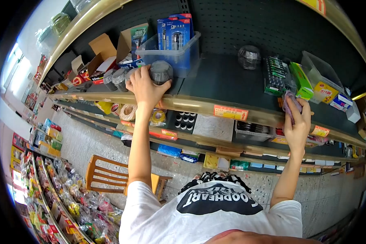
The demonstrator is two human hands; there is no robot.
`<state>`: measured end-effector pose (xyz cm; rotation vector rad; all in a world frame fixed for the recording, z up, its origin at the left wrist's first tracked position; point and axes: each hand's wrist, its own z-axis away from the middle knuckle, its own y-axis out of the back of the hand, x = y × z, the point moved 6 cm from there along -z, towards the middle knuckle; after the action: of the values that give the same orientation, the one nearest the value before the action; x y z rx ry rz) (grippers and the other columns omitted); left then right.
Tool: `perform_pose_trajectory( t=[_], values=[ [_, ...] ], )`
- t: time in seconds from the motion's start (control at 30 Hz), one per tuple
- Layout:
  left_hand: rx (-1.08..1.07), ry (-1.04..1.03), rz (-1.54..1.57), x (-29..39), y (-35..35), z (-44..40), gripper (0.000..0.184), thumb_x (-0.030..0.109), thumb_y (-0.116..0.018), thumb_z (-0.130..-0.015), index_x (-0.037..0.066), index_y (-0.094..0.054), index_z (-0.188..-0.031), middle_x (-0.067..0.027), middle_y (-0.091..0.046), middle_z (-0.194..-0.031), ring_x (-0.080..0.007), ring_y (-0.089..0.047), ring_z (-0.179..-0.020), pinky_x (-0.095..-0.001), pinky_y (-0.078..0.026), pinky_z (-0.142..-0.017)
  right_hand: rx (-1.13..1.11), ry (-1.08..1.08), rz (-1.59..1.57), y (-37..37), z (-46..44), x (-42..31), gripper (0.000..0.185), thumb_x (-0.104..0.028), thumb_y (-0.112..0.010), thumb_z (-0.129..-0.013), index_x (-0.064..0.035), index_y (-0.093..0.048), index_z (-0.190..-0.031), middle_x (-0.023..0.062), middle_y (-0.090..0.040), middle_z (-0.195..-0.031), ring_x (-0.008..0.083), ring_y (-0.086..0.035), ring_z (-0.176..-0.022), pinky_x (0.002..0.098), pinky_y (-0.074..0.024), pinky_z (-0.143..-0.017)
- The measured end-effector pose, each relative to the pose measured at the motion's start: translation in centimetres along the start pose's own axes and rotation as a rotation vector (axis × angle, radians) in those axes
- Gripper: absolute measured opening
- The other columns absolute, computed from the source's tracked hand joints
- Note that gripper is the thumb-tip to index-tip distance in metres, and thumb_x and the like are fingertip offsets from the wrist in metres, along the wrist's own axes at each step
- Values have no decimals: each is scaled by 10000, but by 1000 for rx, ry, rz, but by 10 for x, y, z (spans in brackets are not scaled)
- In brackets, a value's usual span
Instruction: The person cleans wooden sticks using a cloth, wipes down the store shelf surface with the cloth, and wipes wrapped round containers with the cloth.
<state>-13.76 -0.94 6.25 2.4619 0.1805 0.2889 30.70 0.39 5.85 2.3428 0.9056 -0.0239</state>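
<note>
My left hand [144, 87] reaches onto the upper shelf, its fingers and thumb curled around a dark round container [161, 72] with a clear ribbed wrapping. Similar dark round containers [118, 77] stand just left of that hand. At the front edge of the same shelf, my right hand [295, 122] grips a crumpled purple cloth [292, 106]. Another round container [249, 57] sits further back, between the two hands. Close to the cloth are a tray of green-and-black batteries [275, 73] and a green box [301, 81].
Behind my left hand stands a clear plastic bin [179, 57] with blue razor packs [175, 34]. Opened cardboard boxes [103, 51] are to its left. A clear bin [321, 73] stands at right. Lower shelves hold tape rolls [128, 112]. A wooden chair [107, 175] is below left.
</note>
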Motion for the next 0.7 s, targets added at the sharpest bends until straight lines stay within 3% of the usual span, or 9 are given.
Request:
perform_pose_trajectory(
  t=[0.13, 0.17, 0.27, 0.4, 0.5, 0.7],
  values=[
    [-34, -17, 217, 16, 12, 1, 799, 438, -856, -630, 27, -553, -1245, -156, -645, -1152, -313, -585, -1109, -485, -243, -1016, -13, 8, 34, 5, -13, -20, 481, 80, -647, -735, -66, -705, -1189, 194, -600, -1168, 385, -596, -1054, 419, -477, -927],
    [-44, -44, 280, 24, 16, 2, 785, 376, -879, -629, 15, -552, -1244, -178, -649, -1166, -312, -593, -1114, -470, -308, -1021, -17, 7, 6, 3, -17, -26, 478, 76, -653, -730, -66, -706, -1183, 193, -603, -1167, 382, -599, -1057, 421, -478, -933],
    [-181, -23, 505, 36, 3, 4, 821, 363, -888, -602, 13, -548, -1263, -162, -659, -1145, -294, -584, -1104, -421, -267, -1045, -16, 86, -71, -1, -33, -48, 478, 72, -659, -726, -71, -709, -1179, 188, -606, -1167, 372, -602, -1062, 416, -479, -937],
    [-347, -76, 721, 66, -15, -1, 774, 330, -886, -602, 9, -583, -1238, -152, -694, -1086, -289, -620, -1058, -395, -288, -1043, -84, 188, -192, -24, -63, -79, 436, 30, -683, -749, -87, -714, -1168, 160, -608, -1155, 362, -601, -1062, 415, -489, -922],
    [-367, -129, 643, 88, -12, -4, 729, 274, -893, -609, 37, -605, -1235, -157, -701, -1128, -335, -589, -1106, -410, -402, -1034, -104, 312, -263, -45, -86, -98, 376, -31, -679, -794, -111, -719, -1159, 139, -606, -1143, 348, -600, -1064, 403, -495, -907],
    [-501, -103, 689, 94, -32, -3, 811, 298, -904, -602, 36, -584, -1301, -176, -680, -1187, -356, -560, -1136, -414, -374, -1060, -360, 335, -605, -110, -129, -112, 382, -49, -677, -833, -108, -717, -1208, 137, -626, -1125, 316, -632, -1032, 382, -517, -876]
  ],
)
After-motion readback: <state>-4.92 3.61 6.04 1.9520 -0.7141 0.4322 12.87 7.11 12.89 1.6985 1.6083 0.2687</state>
